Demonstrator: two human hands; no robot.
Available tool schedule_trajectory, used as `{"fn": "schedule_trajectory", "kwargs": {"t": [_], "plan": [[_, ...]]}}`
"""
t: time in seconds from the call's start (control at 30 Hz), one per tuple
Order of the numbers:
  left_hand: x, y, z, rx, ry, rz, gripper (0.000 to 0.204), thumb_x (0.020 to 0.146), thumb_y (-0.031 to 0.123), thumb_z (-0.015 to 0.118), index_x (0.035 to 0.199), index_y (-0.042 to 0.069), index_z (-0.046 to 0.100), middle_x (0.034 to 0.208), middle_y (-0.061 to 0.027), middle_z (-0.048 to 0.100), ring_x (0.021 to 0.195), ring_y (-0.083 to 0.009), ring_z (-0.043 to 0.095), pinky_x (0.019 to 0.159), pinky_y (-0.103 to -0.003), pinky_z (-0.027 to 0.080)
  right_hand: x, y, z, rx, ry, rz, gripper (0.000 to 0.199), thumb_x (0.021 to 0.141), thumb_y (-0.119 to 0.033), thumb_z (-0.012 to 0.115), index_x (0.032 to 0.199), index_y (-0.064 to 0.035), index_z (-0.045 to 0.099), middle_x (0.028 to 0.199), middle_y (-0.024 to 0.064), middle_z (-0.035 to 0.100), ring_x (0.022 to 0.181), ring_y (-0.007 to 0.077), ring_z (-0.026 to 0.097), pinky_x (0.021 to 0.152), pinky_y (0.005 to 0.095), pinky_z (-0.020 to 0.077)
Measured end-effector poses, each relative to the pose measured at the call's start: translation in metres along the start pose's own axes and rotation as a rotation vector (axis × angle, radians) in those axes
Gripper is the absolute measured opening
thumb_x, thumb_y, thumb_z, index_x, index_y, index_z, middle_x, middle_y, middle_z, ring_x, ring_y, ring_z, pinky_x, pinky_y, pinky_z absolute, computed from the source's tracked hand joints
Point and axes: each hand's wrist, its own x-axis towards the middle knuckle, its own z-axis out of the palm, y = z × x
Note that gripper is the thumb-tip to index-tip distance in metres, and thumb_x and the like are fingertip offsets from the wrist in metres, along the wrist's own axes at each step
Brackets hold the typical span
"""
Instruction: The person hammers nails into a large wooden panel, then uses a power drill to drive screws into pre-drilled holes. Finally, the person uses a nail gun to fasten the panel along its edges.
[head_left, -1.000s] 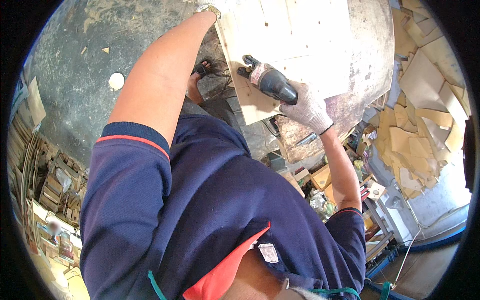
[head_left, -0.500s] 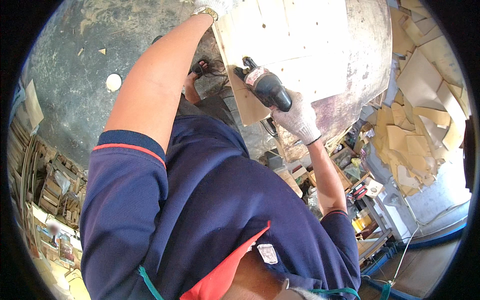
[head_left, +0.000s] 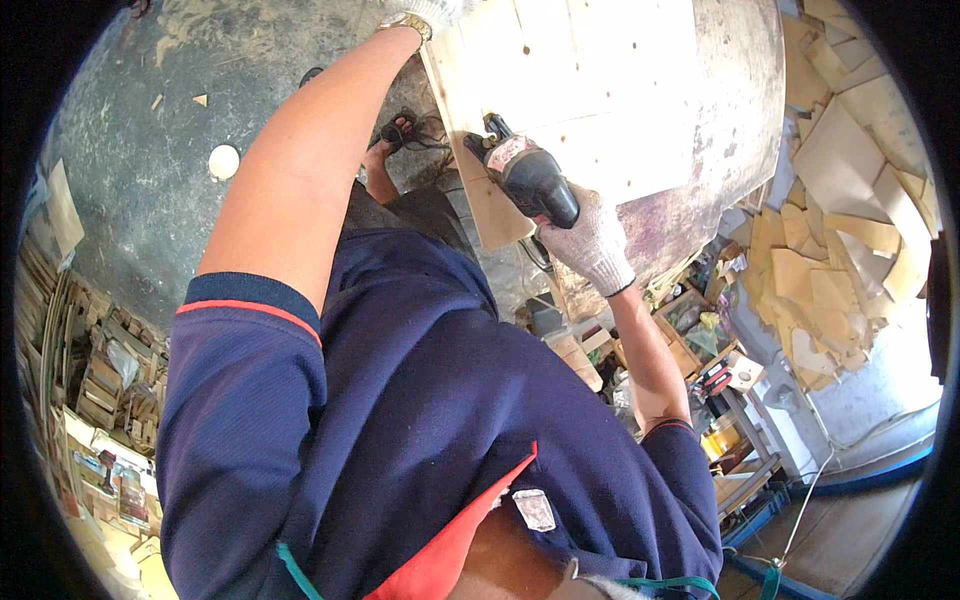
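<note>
In a whitish knit glove, my right hand (head_left: 590, 240) is wrapped round the rear of a black jigsaw (head_left: 535, 182). The jigsaw rests near the left edge of a pale wooden board (head_left: 575, 125), its front pointing up and to the left. My left arm reaches far forward. At the top rim, my gloved left hand (head_left: 432, 12) is at the board's far left edge; its fingers are cut off by the frame and washed out by glare. Thin lines and small dark knots show on the board.
Under the board lies a larger worn sheet (head_left: 740, 120). Wood offcuts (head_left: 820, 270) are heaped at the right. A cluttered shelf (head_left: 740, 430) stands by my right elbow. Stacked wood pieces (head_left: 105, 385) line the left. A round pale disc (head_left: 224, 162) lies on the grey floor.
Hardly anything differs. My right hand and the jigsaw appear shifted very slightly left, along with a small shift of the whole view.
</note>
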Motion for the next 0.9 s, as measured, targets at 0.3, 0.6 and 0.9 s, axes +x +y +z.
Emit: {"fn": "schedule_trajectory", "kwargs": {"t": [0.3,0.6,0.9], "plan": [[-0.002,0.001,-0.005,-0.042,0.033,0.011,0.071,0.094,0.057,0.058,0.151,0.017,0.051,0.166,-0.0109,0.037,0.152,-0.0360,0.032,0.104,-0.067,0.035,-0.008,-0.009,0.005,0.078,-0.007,0.062,0.033,0.075,-0.025,0.074,0.100,-0.0029,0.073,0.075,0.0168,0.071,0.069,0.0321,0.072,0.071,0.0434,0.0564],[-0.003,0.000,-0.006,-0.103,0.125,0.032,0.069,0.092,0.051,0.065,0.148,0.013,0.054,0.161,-0.0141,0.044,0.149,-0.0380,0.037,0.105,-0.064,0.035,-0.009,-0.011,0.021,0.196,0.066,0.083,0.034,0.075,-0.024,0.074,0.102,-0.0029,0.074,0.073,0.0187,0.070,0.071,0.0344,0.071,0.072,0.0446,0.0560],[0.000,-0.002,0.009,-0.126,0.216,0.036,0.069,0.089,0.050,0.068,0.146,0.015,0.056,0.160,-0.0152,0.045,0.148,-0.0406,0.038,0.108,-0.066,0.033,-0.009,-0.017,0.025,0.094,0.121,0.132,0.035,0.076,-0.024,0.073,0.103,-0.0012,0.074,0.076,0.0203,0.070,0.072,0.0353,0.072,0.073,0.0455,0.0561]]}}
